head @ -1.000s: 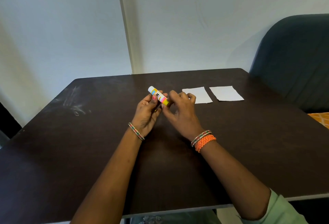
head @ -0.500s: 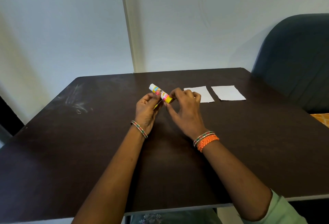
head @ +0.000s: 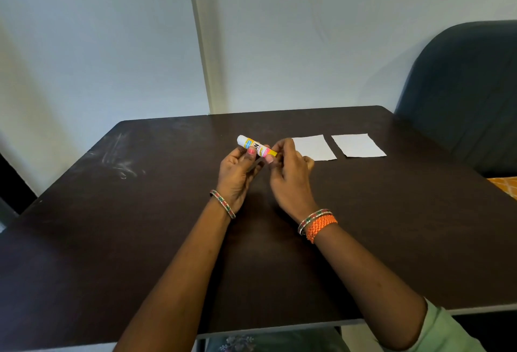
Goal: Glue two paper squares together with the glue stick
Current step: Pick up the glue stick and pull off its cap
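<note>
On the dark worktop [head: 363, 226] two thin paper squares [head: 316, 147] lie flat and just apart, likely limp and prone to sliding, so best pinned at an edge. The glue stick [head: 256, 146], light, rigid and smooth by its look, is held above the worktop: left hand [head: 237, 175] fingers closed round its barrel, right hand [head: 288, 175] fingers pinching its yellow end.

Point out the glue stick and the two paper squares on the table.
glue stick [head: 256, 145]: head view, on its printed label between the hands.
left paper square [head: 314, 147]: head view, on its bare middle.
right paper square [head: 358, 145]: head view, on its middle.
</note>
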